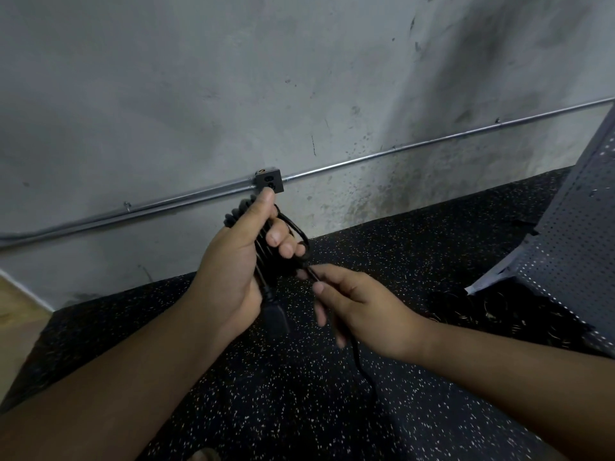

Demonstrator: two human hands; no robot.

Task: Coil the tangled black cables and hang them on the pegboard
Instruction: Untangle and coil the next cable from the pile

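Left hand (239, 257): gripping the coiled black cable (270, 268), fingers and thumb curling right round the loops, thumb pointing up.
Right hand (359, 304): pinching the loose tail (364, 371) just beside the coil, thumb against forefinger, with the other fingers curling loosely.
Where the cable's sitting: up in the air between both hands. The coil's long axis is running roughly up-down in the left fist, and the plug (276, 319) is dangling out below it.
Loose end: trailing from the right hand down toward the speckled rubber floor (299, 410), so I'm guessing a few more wraps are needed before it's done.
The bit that matters: the grey pegboard (572, 234) is leaning well off to the right. The right hand is nearer to it, but the left is carrying the coil, so the bundle is probably going to need a swing across or a handover.
More cables (492, 314): what looks like a dark heap lying at the pegboard's foot, too murky to count.
Behind: an outlet box (269, 184) sitting on a metal conduit (399, 149), just past the left thumb.
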